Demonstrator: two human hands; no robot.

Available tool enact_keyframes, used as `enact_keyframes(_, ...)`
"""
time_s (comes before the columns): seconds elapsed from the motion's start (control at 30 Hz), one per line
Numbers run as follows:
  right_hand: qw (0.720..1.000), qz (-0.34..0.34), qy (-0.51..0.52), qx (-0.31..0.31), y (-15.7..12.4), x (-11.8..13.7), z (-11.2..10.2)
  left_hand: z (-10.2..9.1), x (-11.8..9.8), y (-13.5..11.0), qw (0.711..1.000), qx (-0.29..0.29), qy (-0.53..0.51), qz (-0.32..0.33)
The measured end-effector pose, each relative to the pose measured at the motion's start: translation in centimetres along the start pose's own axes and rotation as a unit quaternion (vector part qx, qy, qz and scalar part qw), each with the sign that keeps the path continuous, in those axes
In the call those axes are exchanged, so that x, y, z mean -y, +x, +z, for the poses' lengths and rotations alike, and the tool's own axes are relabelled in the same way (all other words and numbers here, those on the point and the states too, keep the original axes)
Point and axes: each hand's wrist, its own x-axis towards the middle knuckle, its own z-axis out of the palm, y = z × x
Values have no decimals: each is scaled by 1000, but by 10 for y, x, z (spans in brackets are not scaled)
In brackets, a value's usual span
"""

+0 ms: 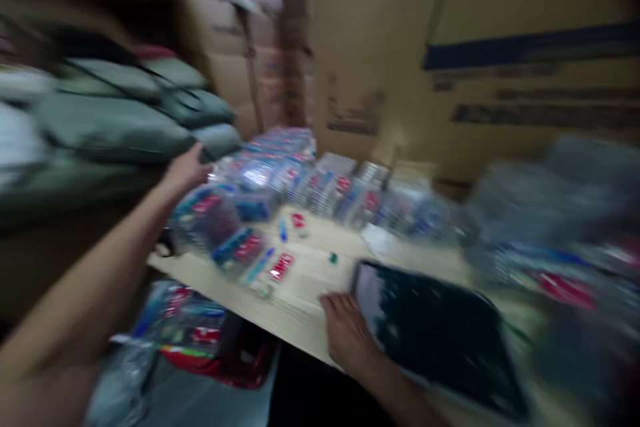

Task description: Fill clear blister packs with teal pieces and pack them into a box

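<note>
My left hand (189, 168) reaches out at the far left end of the table, beside the clear plastic packs (250, 170) heaped there. Its fingers are smeared by motion, so whether they grip anything is unclear. My right hand (347, 330) rests on the pale tabletop (305, 290) near the front edge, fingers loosely laid down and nothing visible in them. Just right of it lies a tray (367, 287) with dark green contents. Small red-and-white labelled pieces (281, 267), a blue strip (260, 265) and a tiny green piece (333, 257) lie loose on the table.
Rows of clear packs (330, 193) line the back, before a large cardboard box (400, 73). Plastic bags (535, 213) crowd the right. Grey-green sacks (110, 123) are piled at left. Below the front edge sits a red container (210, 367) with more packs.
</note>
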Motion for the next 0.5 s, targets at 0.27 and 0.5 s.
enact_keyframes(0.27, 988, 138, -67, -35, -20, -26, -68, 149, -166, -161, 893, 305, -146, 297)
enact_keyframes(0.5, 945, 286, -82, -138, -53, -88, -93, 219, -257, -233, 851, 328, -113, 395)
